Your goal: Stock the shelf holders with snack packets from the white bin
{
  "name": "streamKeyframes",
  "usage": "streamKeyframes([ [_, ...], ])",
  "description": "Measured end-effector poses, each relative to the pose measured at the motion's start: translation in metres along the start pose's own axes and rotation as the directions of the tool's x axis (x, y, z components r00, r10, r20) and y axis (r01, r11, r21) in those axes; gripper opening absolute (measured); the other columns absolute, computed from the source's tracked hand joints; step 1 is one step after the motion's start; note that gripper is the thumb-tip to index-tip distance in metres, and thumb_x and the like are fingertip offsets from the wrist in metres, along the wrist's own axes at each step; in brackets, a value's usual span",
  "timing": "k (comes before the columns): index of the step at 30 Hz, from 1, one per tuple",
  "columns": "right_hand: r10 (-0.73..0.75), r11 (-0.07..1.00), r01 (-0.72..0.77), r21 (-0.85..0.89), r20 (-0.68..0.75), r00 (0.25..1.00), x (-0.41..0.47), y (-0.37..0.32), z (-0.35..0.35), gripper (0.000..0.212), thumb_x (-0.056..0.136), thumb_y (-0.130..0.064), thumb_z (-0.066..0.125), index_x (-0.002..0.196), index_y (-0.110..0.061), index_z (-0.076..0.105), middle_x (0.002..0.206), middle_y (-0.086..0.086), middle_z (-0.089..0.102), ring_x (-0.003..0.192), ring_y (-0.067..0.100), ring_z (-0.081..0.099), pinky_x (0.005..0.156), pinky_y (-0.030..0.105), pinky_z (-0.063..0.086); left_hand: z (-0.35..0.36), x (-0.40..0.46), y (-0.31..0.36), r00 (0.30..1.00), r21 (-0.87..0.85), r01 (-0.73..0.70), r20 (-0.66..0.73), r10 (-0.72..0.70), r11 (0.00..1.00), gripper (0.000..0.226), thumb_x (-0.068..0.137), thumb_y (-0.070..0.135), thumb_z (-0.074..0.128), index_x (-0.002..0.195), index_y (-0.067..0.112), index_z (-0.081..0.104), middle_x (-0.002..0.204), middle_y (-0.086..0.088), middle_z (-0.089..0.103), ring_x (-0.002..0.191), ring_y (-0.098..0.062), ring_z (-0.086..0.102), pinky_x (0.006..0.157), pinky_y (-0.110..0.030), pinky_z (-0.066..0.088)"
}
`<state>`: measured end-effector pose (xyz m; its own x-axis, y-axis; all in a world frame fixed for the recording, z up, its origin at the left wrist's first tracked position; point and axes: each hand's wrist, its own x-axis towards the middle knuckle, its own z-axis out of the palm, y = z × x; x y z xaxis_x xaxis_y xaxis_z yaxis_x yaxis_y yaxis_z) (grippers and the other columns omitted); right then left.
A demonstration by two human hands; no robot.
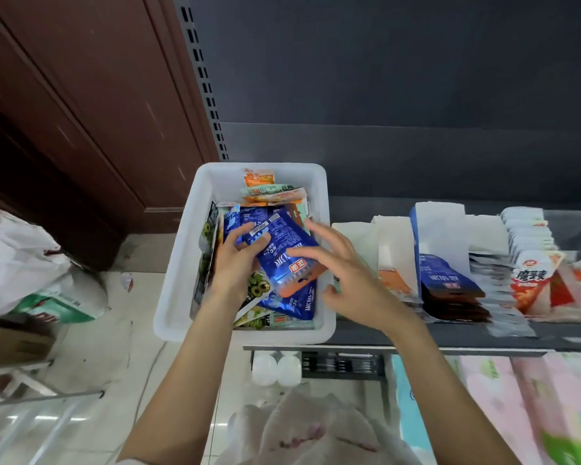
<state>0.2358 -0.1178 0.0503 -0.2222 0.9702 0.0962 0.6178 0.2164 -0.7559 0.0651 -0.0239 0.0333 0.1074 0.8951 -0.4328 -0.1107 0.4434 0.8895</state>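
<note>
The white bin sits at the left end of the shelf, full of mixed snack packets. My left hand grips a blue snack packet at its left edge, inside the bin. My right hand hovers over the bin's right rim with fingers spread, its fingertips close to the blue packet's right side. To the right stand white shelf holders; one holds blue packets, another orange packets, and a third red-and-white packets.
A dark shelf back panel rises behind the bin. White plastic bags lie on the floor at left beside a brown wooden door. Pastel tissue packs fill the lower shelf at right. A white bag lies below.
</note>
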Motion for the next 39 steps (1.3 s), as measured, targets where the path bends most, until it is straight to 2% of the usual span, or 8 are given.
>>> streamKeyframes([
  [2, -0.074, 0.937, 0.058, -0.345, -0.033, 0.997, -0.005, 0.008, 0.005, 0.067, 0.08, -0.001, 0.066, 0.13, -0.041, 0.045, 0.155, -0.011, 0.017, 0.143, 0.012, 0.006, 0.112, 0.038, 0.021, 0.008, 0.003, -0.004, 0.999, 0.03, 0.025, 0.022, -0.025, 0.999, 0.035, 0.084, 0.013, 0.068, 0.118, 0.014, 0.057, 0.102, -0.015, 0.059, 0.068, -0.014, 0.06, 0.062, -0.024, 0.051],
  [5, -0.186, 0.9, 0.034, -0.435, -0.313, 0.932, -0.007, 0.013, 0.004, 0.04, 0.079, -0.01, 0.069, 0.117, -0.024, 0.064, 0.125, -0.002, 0.061, 0.119, 0.016, 0.051, 0.098, 0.039, 0.044, 0.027, -0.005, -0.003, 0.99, 0.152, 0.007, 0.137, -0.028, 0.988, 0.024, 0.089, 0.022, 0.063, 0.11, 0.011, 0.061, 0.098, -0.011, 0.064, 0.068, -0.011, 0.064, 0.059, -0.02, 0.052],
  [8, 0.143, 0.973, -0.228, -0.036, -0.681, 0.718, -0.015, 0.009, -0.019, 0.02, 0.093, -0.022, 0.057, 0.109, -0.015, 0.066, 0.089, -0.004, 0.07, 0.076, 0.0, 0.062, 0.063, 0.02, 0.047, 0.044, -0.017, 0.006, 0.981, 0.27, -0.057, 0.193, 0.003, 0.961, 0.03, 0.095, 0.038, 0.05, 0.095, 0.011, 0.064, 0.076, -0.001, 0.067, 0.056, -0.009, 0.06, 0.053, -0.019, 0.049],
  [13, 0.659, 0.748, -0.385, 0.54, -0.539, 0.525, -0.041, 0.03, -0.057, 0.03, 0.093, -0.023, 0.056, 0.122, -0.013, 0.061, 0.098, 0.006, 0.069, 0.085, 0.013, 0.063, 0.074, 0.03, 0.05, 0.073, -0.024, 0.016, 0.933, 0.391, -0.272, 0.332, 0.141, 0.879, 0.014, 0.09, 0.026, 0.06, 0.088, 0.013, 0.065, 0.056, 0.007, 0.051, 0.051, -0.009, 0.045, 0.054, -0.022, 0.04],
  [19, 0.552, 0.834, -0.379, 0.401, -0.616, 0.563, -0.093, 0.046, -0.085, 0.045, 0.097, -0.018, 0.052, 0.141, -0.021, 0.042, 0.107, -0.009, 0.062, 0.093, 0.002, 0.06, 0.083, 0.021, 0.05, 0.124, -0.028, 0.006, 0.849, 0.412, -0.452, 0.472, 0.239, 0.791, 0.005, 0.087, 0.019, 0.065, 0.083, 0.022, 0.066, 0.061, 0.008, 0.058, 0.061, -0.011, 0.056, 0.063, -0.027, 0.049],
  [25, 0.278, 0.895, -0.437, 0.088, -0.876, 0.393, -0.146, 0.066, -0.127, 0.029, 0.094, -0.024, 0.052, 0.117, -0.009, 0.062, 0.09, 0.0, 0.067, 0.079, 0.006, 0.059, 0.07, 0.019, 0.045, 0.202, -0.023, -0.016, 0.576, 0.377, -0.806, 0.68, 0.453, 0.457, 0.009, 0.082, 0.023, 0.07, 0.092, 0.021, 0.069, 0.087, 0.008, 0.061, 0.079, -0.001, 0.059, 0.073, -0.022, 0.048],
  [33, 0.178, 0.829, -0.513, -0.222, -0.765, 0.62, -0.13, 0.08, -0.115, 0.032, 0.095, -0.028, 0.043, 0.114, -0.014, 0.065, 0.097, 0.007, 0.072, 0.081, 0.021, 0.068, 0.069, 0.022, 0.051, 0.228, 0.004, -0.048, 0.424, 0.486, -0.874, 0.747, 0.513, 0.014, 0.019, 0.076, 0.021, 0.076, 0.094, 0.024, 0.072, 0.107, 0.003, 0.062, 0.104, -0.021, 0.054, 0.087, -0.039, 0.04],
  [39, 0.067, 0.693, -0.383, -0.61, -0.476, 0.877, -0.118, 0.107, -0.106, 0.041, 0.072, 0.0, 0.069, 0.109, -0.018, 0.069, 0.106, 0.0, 0.07, 0.101, 0.026, 0.062, 0.089, 0.045, 0.048, 0.213, 0.002, -0.059, 0.41, 0.486, -0.869, 0.808, 0.422, -0.087, 0.031, 0.071, 0.023, 0.078, 0.101, 0.026, 0.07, 0.102, 0.005, 0.064, 0.104, -0.022, 0.055, 0.096, -0.04, 0.035],
])
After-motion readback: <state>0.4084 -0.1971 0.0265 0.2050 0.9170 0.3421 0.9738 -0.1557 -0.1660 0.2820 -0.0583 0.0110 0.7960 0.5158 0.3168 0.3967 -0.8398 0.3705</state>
